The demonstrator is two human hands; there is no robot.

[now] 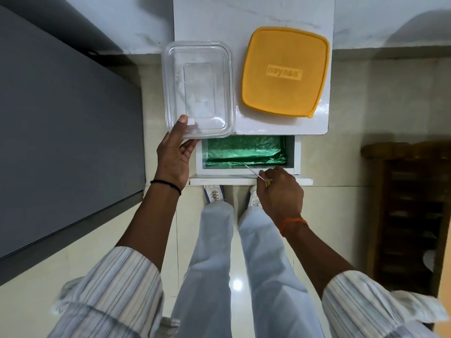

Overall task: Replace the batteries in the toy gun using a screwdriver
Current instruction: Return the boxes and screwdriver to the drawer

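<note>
My right hand (279,190) grips a thin screwdriver (253,173) by its yellow handle, over the front edge of an open white drawer (296,154). The metal shaft points up-left into the drawer, which is lined with green foil (244,150). My left hand (174,154) holds the near left corner of a clear plastic box (197,89), thumb on its rim. The box looks empty and sits on the white table top (280,129), overhanging its left edge. No toy gun or batteries are in view.
An orange lid (284,70) marked "nayasa" lies on the table to the right of the clear box. A dark grey surface (61,142) fills the left side. A brown wooden rack (412,215) stands at the right. My legs and shoes are below the drawer.
</note>
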